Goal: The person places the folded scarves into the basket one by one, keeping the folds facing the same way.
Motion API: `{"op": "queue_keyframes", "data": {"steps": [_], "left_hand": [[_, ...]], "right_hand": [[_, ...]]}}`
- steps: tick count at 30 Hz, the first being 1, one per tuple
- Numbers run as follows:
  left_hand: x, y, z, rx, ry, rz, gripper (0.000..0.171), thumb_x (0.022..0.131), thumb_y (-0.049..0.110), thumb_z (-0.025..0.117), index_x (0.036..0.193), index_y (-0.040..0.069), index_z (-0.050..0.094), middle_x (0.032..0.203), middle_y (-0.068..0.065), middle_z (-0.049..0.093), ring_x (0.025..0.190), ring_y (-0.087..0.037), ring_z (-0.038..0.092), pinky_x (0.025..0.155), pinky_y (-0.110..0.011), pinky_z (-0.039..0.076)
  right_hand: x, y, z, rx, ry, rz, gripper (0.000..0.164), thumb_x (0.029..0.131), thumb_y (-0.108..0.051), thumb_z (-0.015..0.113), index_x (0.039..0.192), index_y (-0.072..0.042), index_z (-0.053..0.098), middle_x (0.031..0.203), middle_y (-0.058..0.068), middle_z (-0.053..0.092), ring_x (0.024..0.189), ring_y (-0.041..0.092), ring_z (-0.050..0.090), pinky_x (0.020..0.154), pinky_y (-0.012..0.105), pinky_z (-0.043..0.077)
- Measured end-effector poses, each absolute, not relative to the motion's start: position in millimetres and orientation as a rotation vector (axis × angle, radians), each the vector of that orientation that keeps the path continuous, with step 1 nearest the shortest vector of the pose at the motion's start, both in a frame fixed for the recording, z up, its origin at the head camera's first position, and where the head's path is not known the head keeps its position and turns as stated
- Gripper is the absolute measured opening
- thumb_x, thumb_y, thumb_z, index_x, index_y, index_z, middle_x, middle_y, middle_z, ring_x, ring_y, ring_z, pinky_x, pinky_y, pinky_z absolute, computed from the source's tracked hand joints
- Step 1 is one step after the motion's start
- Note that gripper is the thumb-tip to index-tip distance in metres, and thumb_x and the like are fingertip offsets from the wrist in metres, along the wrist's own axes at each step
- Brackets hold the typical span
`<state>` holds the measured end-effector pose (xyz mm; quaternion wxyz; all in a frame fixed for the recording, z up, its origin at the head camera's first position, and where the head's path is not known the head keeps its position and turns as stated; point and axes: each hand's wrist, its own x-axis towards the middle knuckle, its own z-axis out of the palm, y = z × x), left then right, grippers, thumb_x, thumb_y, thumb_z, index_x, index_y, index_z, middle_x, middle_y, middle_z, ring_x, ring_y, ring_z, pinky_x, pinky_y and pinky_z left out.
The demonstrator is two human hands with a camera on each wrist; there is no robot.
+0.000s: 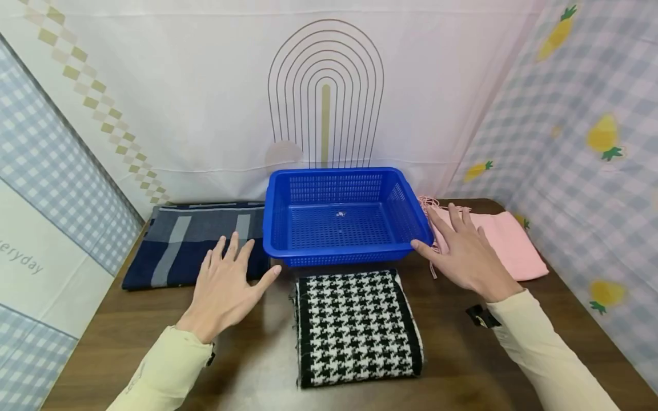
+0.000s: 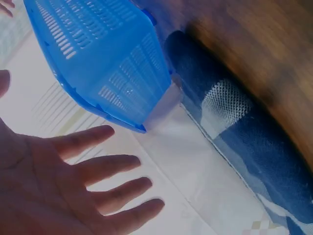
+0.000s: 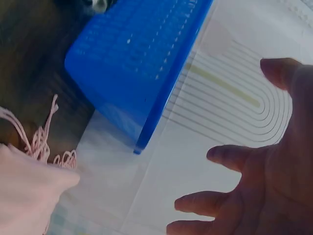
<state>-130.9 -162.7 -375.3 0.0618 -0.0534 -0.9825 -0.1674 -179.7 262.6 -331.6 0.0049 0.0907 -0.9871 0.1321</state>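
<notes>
My left hand [image 1: 224, 288] is held with fingers spread above the wooden table, just in front of a folded navy and grey scarf [image 1: 175, 245]. In the left wrist view its palm and straight fingers show, with nothing in them. My right hand [image 1: 465, 251], fingers also spread, overlaps a folded pink scarf [image 1: 514, 245] with fringe in the head view; its thumb lies near the right corner of a blue plastic basket [image 1: 339, 251]. Between the hands, in front of the basket, lies a folded black-and-white houndstooth scarf [image 1: 357, 328]. Inside the basket only a small pale spot shows.
The wooden table [image 1: 247, 365] meets a white cloth backdrop [image 1: 205, 85] with printed arches right behind the basket. Checked cloth [image 1: 606, 188] with fruit prints hangs along the right side, and another checked cloth [image 1: 46, 125] on the left.
</notes>
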Motion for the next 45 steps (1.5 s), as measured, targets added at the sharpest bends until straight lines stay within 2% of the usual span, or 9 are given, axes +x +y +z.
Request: {"op": "queue_keyframes", "data": {"steps": [5, 12, 15, 20, 28, 32, 40, 42, 45], "left_hand": [[-119.9, -158.7, -377.3, -0.143, -2.908, -0.553, 0.085, 0.099, 0.072, 0.039, 0.146, 0.001, 0.052, 0.146, -0.025, 0.054, 0.133, -0.045, 0.048, 0.103, -0.063, 0.043], [-104.8, -150.1, -380.1, -0.081, -2.925, -0.707, 0.068, 0.102, 0.062, 0.046, 0.139, 0.005, 0.056, 0.121, -0.016, 0.066, 0.109, -0.034, 0.063, 0.086, -0.054, 0.053], [-99.6, -146.2, -382.2, -0.05, -2.981, -0.816, 0.062, 0.102, 0.057, 0.049, 0.141, 0.009, 0.054, 0.114, -0.009, 0.065, 0.101, -0.026, 0.064, 0.083, -0.049, 0.053], [-91.3, -138.0, -390.5, -0.031, -3.022, -0.994, 0.059, 0.103, 0.05, 0.054, 0.145, 0.009, 0.05, 0.117, -0.008, 0.063, 0.1, -0.02, 0.064, 0.084, -0.045, 0.053], [-74.7, -117.8, -403.3, 0.0, -3.037, -1.269, 0.063, 0.1, 0.043, 0.063, 0.143, 0.0, 0.049, 0.116, -0.009, 0.062, 0.093, -0.015, 0.061, 0.081, -0.038, 0.054], [-69.8, -109.9, -409.2, -0.012, -3.039, -1.311, 0.064, 0.099, 0.045, 0.063, 0.142, -0.001, 0.05, 0.118, -0.009, 0.062, 0.092, -0.013, 0.061, 0.083, -0.04, 0.054], [-64.1, -99.1, -412.9, -0.052, -3.028, -1.5, 0.074, 0.098, 0.042, 0.067, 0.151, -0.001, 0.039, 0.124, -0.013, 0.061, 0.091, -0.012, 0.063, 0.078, -0.038, 0.055], [-63.5, -97.1, -414.3, -0.058, -3.018, -1.52, 0.076, 0.097, 0.039, 0.069, 0.152, -0.002, 0.036, 0.125, -0.015, 0.06, 0.091, -0.012, 0.064, 0.077, -0.036, 0.055], [-63.8, -95.3, -416.7, -0.049, -2.995, -1.543, 0.075, 0.096, 0.035, 0.071, 0.151, -0.003, 0.037, 0.124, -0.015, 0.06, 0.091, -0.013, 0.065, 0.074, -0.033, 0.055]], "right_hand": [[-167.9, 260.9, -335.2, 0.281, -3.034, 0.402, 0.087, 0.098, -0.071, 0.042, 0.164, -0.019, 0.021, 0.165, 0.032, 0.018, 0.153, 0.054, 0.014, 0.115, 0.074, 0.021], [-145.7, 257.1, -341.9, 0.178, -2.96, 0.501, 0.086, 0.097, -0.069, 0.049, 0.156, -0.007, 0.039, 0.146, 0.029, 0.047, 0.132, 0.05, 0.043, 0.095, 0.07, 0.042], [-133.5, 255.1, -346.6, 0.162, -2.903, 0.534, 0.078, 0.098, -0.062, 0.054, 0.151, -0.006, 0.045, 0.138, 0.027, 0.051, 0.125, 0.047, 0.048, 0.091, 0.066, 0.044], [-116.6, 252.0, -354.1, 0.153, -2.875, 0.605, 0.07, 0.099, -0.055, 0.058, 0.147, -0.006, 0.049, 0.132, 0.026, 0.053, 0.118, 0.043, 0.053, 0.09, 0.062, 0.045], [-100.6, 241.3, -367.3, 0.184, -3.048, 0.715, 0.079, 0.098, -0.061, 0.057, 0.153, -0.007, 0.041, 0.142, 0.023, 0.051, 0.121, 0.043, 0.058, 0.094, 0.062, 0.049], [-97.4, 235.9, -377.9, 0.204, -3.116, 0.797, 0.082, 0.096, -0.06, 0.06, 0.154, -0.007, 0.038, 0.146, 0.024, 0.05, 0.122, 0.04, 0.059, 0.094, 0.06, 0.051], [-95.2, 229.9, -396.2, 0.204, -3.223, 0.999, 0.091, 0.092, -0.056, 0.069, 0.155, -0.001, 0.033, 0.127, 0.017, 0.06, 0.105, 0.023, 0.063, 0.084, 0.042, 0.055], [-95.4, 228.2, -399.2, 0.232, -3.234, 1.037, 0.093, 0.092, -0.055, 0.069, 0.156, 0.0, 0.031, 0.13, 0.017, 0.06, 0.108, 0.024, 0.064, 0.086, 0.043, 0.055], [-96.3, 225.1, -402.1, 0.289, -3.238, 1.068, 0.095, 0.092, -0.057, 0.068, 0.157, 0.001, 0.029, 0.145, 0.024, 0.053, 0.125, 0.038, 0.059, 0.098, 0.055, 0.052]]}}
